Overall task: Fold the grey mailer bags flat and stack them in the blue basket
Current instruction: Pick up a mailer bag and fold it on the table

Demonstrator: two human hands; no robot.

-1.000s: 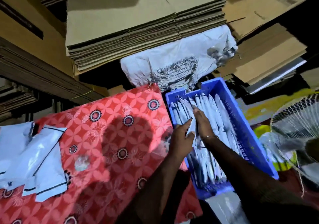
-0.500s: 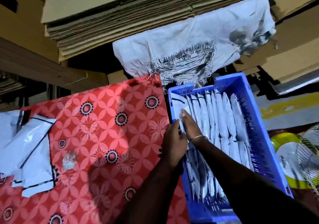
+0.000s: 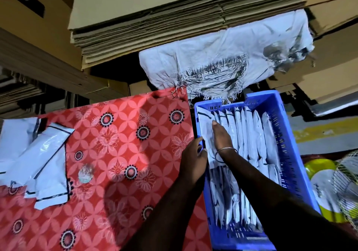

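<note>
One folded mailer bag [image 3: 205,134] is pressed flat by the right hand [image 3: 220,136], fingers straight, and gripped by the left hand [image 3: 193,159]; about eight others stand in one blue basket [image 3: 290,154].

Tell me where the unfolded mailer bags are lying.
In the head view, the unfolded mailer bags lie at the far left on the red patterned cloth, well left of the blue basket.

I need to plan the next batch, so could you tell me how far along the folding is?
Done: rows of folded bags stand in the blue basket. In hand: both hands, left and right, are tucking another bag in. Left: loose mailers on the red cloth.
</note>
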